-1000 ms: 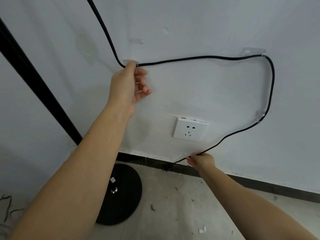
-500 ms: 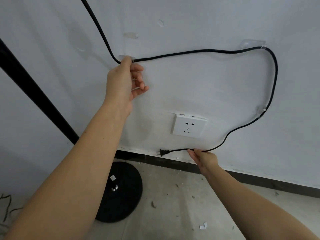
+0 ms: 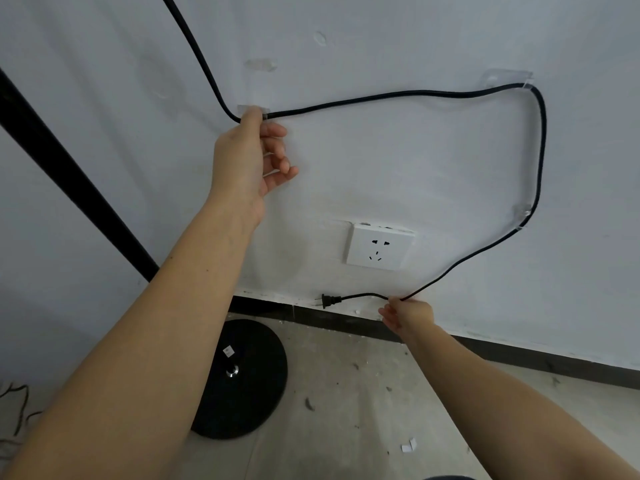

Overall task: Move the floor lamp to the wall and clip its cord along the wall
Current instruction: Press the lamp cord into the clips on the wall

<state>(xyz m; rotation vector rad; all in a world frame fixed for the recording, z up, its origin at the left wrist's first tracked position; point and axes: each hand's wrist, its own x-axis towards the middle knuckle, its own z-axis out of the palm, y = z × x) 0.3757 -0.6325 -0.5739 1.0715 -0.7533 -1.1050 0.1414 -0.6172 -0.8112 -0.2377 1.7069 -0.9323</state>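
The black lamp cord (image 3: 398,95) runs down the white wall and bends right through a clear clip (image 3: 250,109). It passes a second clip (image 3: 507,79), drops through a third clip (image 3: 522,213) and ends in a plug (image 3: 328,301) hanging free below the socket (image 3: 380,246). My left hand (image 3: 251,155) presses its fingertips on the cord at the first clip. My right hand (image 3: 408,315) pinches the cord low, just right of the plug. The lamp's black pole (image 3: 69,181) slants at the left, and its round base (image 3: 242,379) sits on the floor by the wall.
A dark skirting strip (image 3: 519,355) runs along the foot of the wall. Small scraps of white backing paper (image 3: 408,446) and bits of debris lie on the concrete floor. Thin wires (image 3: 14,410) lie at the far left edge.
My right hand has lifted the cord's end, so the plug swung up from the skirting and now sticks out level to the left. My left hand stays at the first clip.
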